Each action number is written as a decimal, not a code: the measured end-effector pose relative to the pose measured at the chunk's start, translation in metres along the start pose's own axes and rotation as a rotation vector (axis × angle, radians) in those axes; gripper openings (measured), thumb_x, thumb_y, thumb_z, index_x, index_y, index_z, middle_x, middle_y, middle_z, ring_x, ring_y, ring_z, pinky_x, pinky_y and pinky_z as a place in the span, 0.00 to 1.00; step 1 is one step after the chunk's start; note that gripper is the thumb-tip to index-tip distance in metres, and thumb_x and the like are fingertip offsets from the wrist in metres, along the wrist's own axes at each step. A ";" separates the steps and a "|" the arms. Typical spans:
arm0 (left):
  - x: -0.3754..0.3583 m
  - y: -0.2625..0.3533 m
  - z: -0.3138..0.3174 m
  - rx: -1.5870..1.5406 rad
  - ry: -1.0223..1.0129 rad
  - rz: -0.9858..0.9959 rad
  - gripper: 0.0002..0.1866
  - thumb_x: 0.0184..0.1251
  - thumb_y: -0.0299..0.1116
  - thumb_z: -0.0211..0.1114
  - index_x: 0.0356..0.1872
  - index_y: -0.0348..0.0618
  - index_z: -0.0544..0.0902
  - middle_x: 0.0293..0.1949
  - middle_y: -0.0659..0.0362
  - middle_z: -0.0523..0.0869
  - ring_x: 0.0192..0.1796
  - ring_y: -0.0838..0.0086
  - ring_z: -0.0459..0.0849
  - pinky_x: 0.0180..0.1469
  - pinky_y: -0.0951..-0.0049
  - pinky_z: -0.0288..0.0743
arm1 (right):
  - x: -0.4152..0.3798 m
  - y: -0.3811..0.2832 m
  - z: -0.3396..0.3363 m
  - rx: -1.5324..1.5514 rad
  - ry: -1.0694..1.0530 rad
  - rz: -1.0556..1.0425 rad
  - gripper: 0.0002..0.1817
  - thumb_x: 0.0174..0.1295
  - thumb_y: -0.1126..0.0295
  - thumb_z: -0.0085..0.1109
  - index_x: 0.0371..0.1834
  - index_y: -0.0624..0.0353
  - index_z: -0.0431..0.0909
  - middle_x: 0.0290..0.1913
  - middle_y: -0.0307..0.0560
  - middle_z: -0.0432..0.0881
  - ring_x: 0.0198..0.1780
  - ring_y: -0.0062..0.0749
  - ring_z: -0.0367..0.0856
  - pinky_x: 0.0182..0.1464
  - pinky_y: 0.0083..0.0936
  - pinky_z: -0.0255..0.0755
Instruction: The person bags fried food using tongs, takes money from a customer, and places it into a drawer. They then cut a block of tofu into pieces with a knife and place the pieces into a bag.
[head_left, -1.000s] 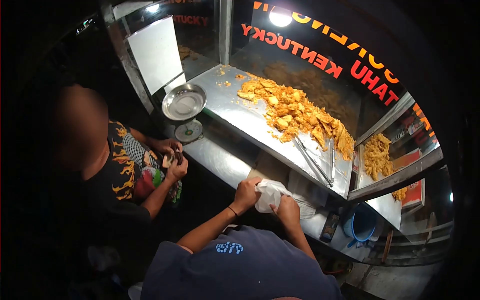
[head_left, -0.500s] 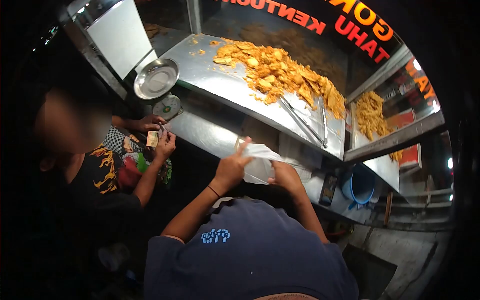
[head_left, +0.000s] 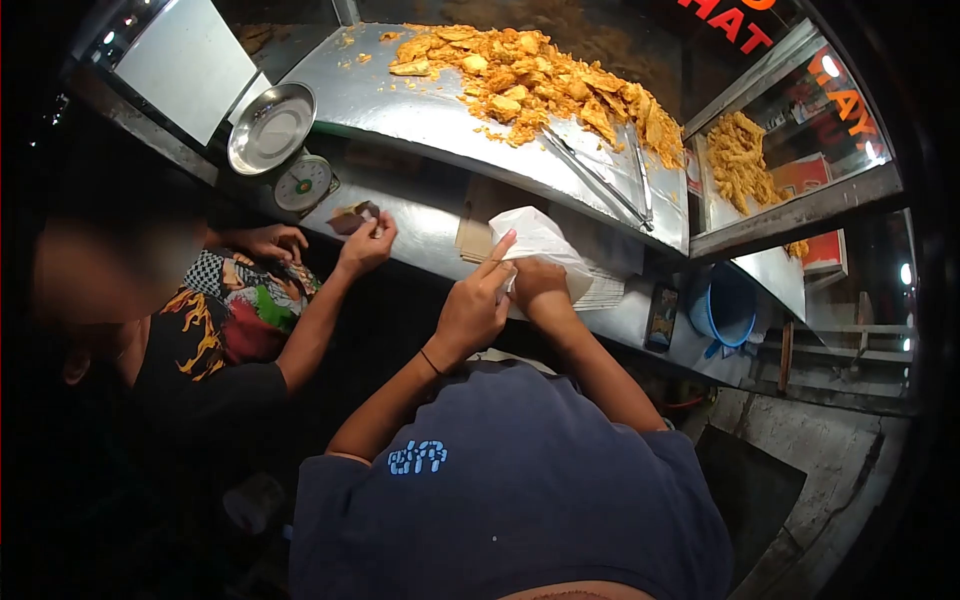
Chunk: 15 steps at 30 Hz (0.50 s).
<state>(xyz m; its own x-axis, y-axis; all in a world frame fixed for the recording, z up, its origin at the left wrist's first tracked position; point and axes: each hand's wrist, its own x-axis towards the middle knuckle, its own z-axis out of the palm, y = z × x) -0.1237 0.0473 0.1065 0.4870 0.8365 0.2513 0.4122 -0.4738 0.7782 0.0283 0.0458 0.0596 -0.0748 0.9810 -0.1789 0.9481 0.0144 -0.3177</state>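
Note:
A white paper bag (head_left: 530,232) is in front of me, above the metal counter. My left hand (head_left: 478,308) is closed on the bag's near left edge, its index finger stretched up along the paper. My right hand (head_left: 542,288) is at the bag's near side and seems to reach into its mouth; its fingers are hidden by the paper. Below the bag lies a stack of pale paper (head_left: 600,291), with a brown paper piece (head_left: 474,230) to the left. Metal tongs (head_left: 597,180) rest on the tray beyond.
A metal tray (head_left: 365,95) bears a heap of fried pieces (head_left: 540,80). On the left stand a scale (head_left: 302,183) and its pan (head_left: 270,130). A person's hand (head_left: 366,246) holds banknotes (head_left: 352,216). To the right are a phone (head_left: 661,316) and blue bucket (head_left: 724,306).
The white bag has been turned upright and opened out, and my right hand has moved to its mouth. The person at left has moved the banknotes over the counter. My view has tilted down.

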 end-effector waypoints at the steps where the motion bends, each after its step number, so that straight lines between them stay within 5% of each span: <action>1: -0.001 0.000 0.002 0.004 -0.020 -0.017 0.19 0.49 0.18 0.61 0.47 0.32 0.78 0.70 0.57 0.67 0.44 0.53 0.84 0.43 0.61 0.79 | -0.003 0.001 0.001 0.003 -0.001 0.007 0.21 0.48 0.69 0.70 0.46 0.58 0.78 0.44 0.54 0.83 0.41 0.49 0.85 0.43 0.39 0.78; 5: -0.004 -0.008 0.002 -0.004 -0.001 -0.031 0.21 0.49 0.18 0.61 0.48 0.31 0.78 0.70 0.57 0.68 0.44 0.53 0.85 0.43 0.62 0.80 | -0.008 0.011 -0.007 0.090 0.133 -0.213 0.21 0.49 0.66 0.70 0.48 0.57 0.79 0.39 0.53 0.85 0.38 0.51 0.85 0.43 0.40 0.78; 7: -0.007 -0.015 -0.001 0.000 0.018 -0.103 0.22 0.48 0.19 0.60 0.50 0.29 0.78 0.70 0.57 0.68 0.47 0.55 0.84 0.45 0.64 0.79 | -0.005 0.017 -0.023 0.473 -0.146 -0.255 0.16 0.53 0.68 0.68 0.45 0.60 0.82 0.37 0.54 0.86 0.36 0.46 0.86 0.41 0.36 0.78; 8: -0.009 -0.020 -0.003 0.008 0.028 -0.119 0.22 0.48 0.19 0.60 0.50 0.29 0.78 0.70 0.57 0.68 0.47 0.55 0.84 0.45 0.64 0.79 | -0.007 0.016 -0.043 0.745 -0.044 -0.232 0.12 0.57 0.70 0.65 0.43 0.60 0.85 0.34 0.53 0.86 0.33 0.36 0.85 0.38 0.30 0.78; 10: -0.015 -0.028 -0.006 -0.038 0.053 -0.086 0.24 0.48 0.20 0.59 0.52 0.28 0.77 0.70 0.57 0.68 0.52 0.56 0.83 0.49 0.66 0.78 | 0.000 0.026 -0.087 0.728 0.333 -0.143 0.10 0.59 0.71 0.63 0.43 0.61 0.84 0.34 0.50 0.86 0.34 0.27 0.84 0.38 0.23 0.77; 11: -0.019 -0.029 -0.008 -0.097 0.015 -0.153 0.26 0.49 0.20 0.59 0.55 0.29 0.77 0.70 0.55 0.69 0.46 0.64 0.85 0.44 0.74 0.76 | 0.007 0.044 -0.102 0.591 0.410 0.040 0.12 0.58 0.72 0.64 0.45 0.62 0.83 0.38 0.51 0.85 0.37 0.32 0.85 0.42 0.25 0.77; 12: -0.022 -0.028 -0.011 -0.087 0.023 -0.170 0.26 0.49 0.20 0.59 0.55 0.29 0.77 0.70 0.55 0.69 0.46 0.64 0.85 0.44 0.74 0.76 | 0.029 0.083 -0.090 0.402 0.727 -0.049 0.14 0.58 0.72 0.64 0.47 0.61 0.81 0.44 0.52 0.84 0.43 0.40 0.84 0.49 0.30 0.76; 14: -0.028 -0.020 -0.016 -0.227 -0.057 -0.220 0.27 0.49 0.20 0.59 0.57 0.29 0.76 0.70 0.56 0.69 0.37 0.73 0.84 0.38 0.78 0.74 | 0.055 0.137 -0.095 -0.005 0.765 -0.015 0.21 0.53 0.61 0.70 0.46 0.61 0.81 0.59 0.64 0.74 0.59 0.54 0.74 0.60 0.40 0.69; 15: -0.031 -0.018 -0.016 -0.282 -0.069 -0.239 0.28 0.49 0.20 0.59 0.58 0.30 0.76 0.70 0.56 0.69 0.34 0.78 0.81 0.35 0.79 0.73 | 0.066 0.161 -0.089 0.072 0.688 0.071 0.24 0.49 0.56 0.74 0.43 0.61 0.81 0.65 0.67 0.67 0.63 0.58 0.70 0.62 0.40 0.67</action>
<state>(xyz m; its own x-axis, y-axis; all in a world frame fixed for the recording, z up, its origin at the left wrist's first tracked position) -0.1580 0.0345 0.0938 0.4574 0.8892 0.0121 0.2963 -0.1652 0.9407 0.2036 0.1302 0.0800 0.2218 0.8790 0.4220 0.9187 -0.0434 -0.3926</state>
